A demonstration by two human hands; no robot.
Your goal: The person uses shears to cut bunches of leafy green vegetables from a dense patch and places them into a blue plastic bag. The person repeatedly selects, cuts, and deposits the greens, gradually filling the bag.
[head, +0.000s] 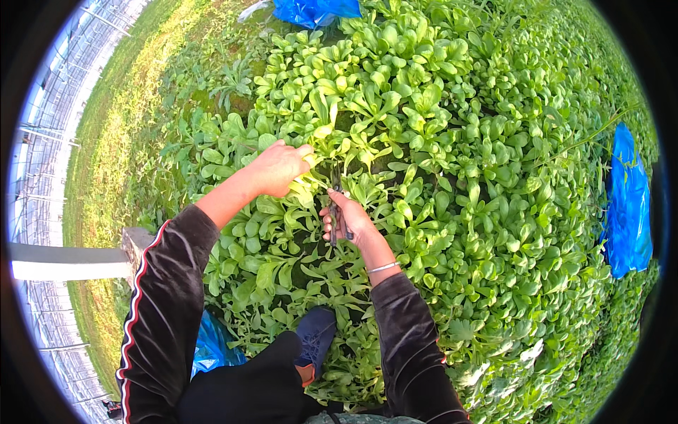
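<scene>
My left hand (279,168) grips a bunch of pale green leafy plants (303,194), whose leaves stick out below and beside the fingers. Just to its right, my right hand (350,216) is closed around a dark-handled cutting tool (333,225), which looks like scissors or small shears. The tool's blades point away from me, in among the stems close to the left hand; their tips are partly hidden by leaves. Around both hands grows a dense bed of low, spoon-leaved salad greens (408,124), with dark soil between some plants.
A blue plastic bag (318,11) lies at the far edge, another blue bag (627,204) at right. A third blue bag (214,342) is beside my leg. My dark shoe (316,334) stands among the plants. A pale post (69,262) with a block base (139,246) is at left.
</scene>
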